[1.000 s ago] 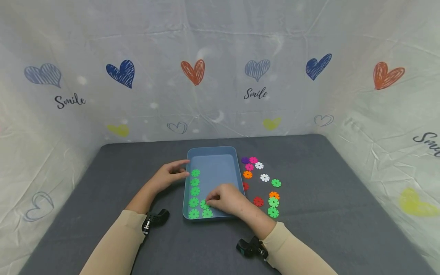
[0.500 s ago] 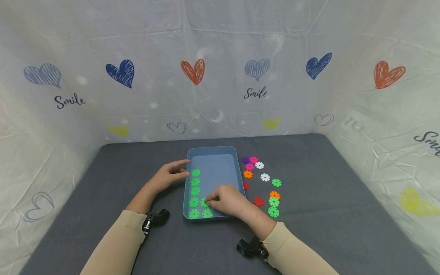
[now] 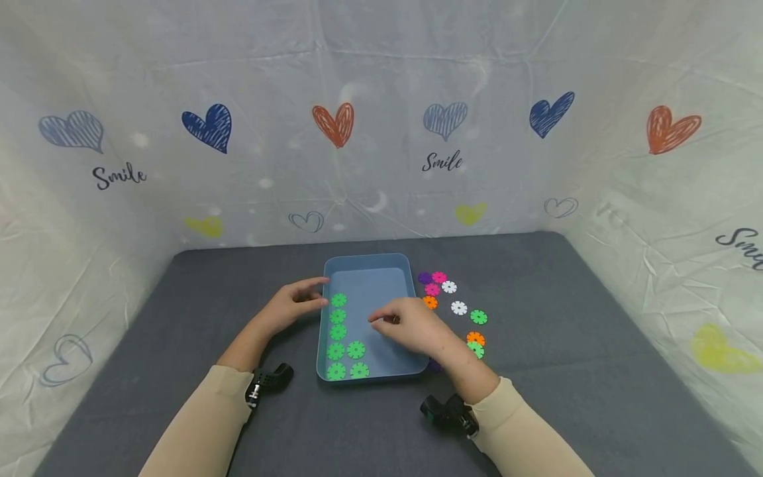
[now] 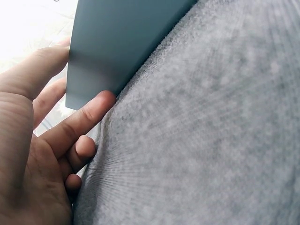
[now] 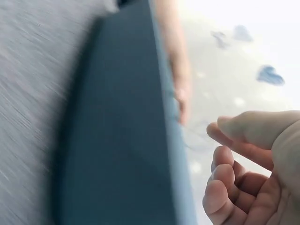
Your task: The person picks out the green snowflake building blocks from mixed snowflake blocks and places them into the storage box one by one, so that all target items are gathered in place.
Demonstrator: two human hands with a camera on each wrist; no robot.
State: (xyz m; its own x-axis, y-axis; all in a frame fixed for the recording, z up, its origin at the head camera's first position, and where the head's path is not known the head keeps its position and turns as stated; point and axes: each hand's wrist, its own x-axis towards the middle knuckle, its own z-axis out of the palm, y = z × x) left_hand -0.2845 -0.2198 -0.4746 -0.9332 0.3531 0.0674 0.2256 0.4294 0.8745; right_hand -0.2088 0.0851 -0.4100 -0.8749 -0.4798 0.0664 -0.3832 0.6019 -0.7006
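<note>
A blue tray point(image 3: 366, 260) lies on the grey mat. Several green discs point(image 3: 338, 316) sit flat inside it, a column along its left wall and two more point(image 3: 356, 349) beside that at the near end. My left hand point(image 3: 316, 293) holds the tray's left rim, thumb over the edge. In the left wrist view that hand point(image 4: 82, 77) has a finger against the outer tray wall point(image 4: 122, 42). My right hand point(image 3: 384, 320) hovers over the tray's middle, fingers loosely curled and holding nothing. The right wrist view shows the same hand point(image 5: 220, 154) and the tray point(image 5: 122, 140), blurred.
Loose discs lie on the mat right of the tray: purple point(image 3: 424, 277), pink point(image 3: 439, 277), white point(image 3: 458, 307), orange point(image 3: 429, 302), green point(image 3: 478, 317). My right hand and forearm cover some of them. Printed fabric walls point(image 3: 381, 132) close in the mat on three sides.
My right hand has let go of a green disc at the tray's near end and moved up and to the right. The disc lies in the second column. The left hand stays put.
</note>
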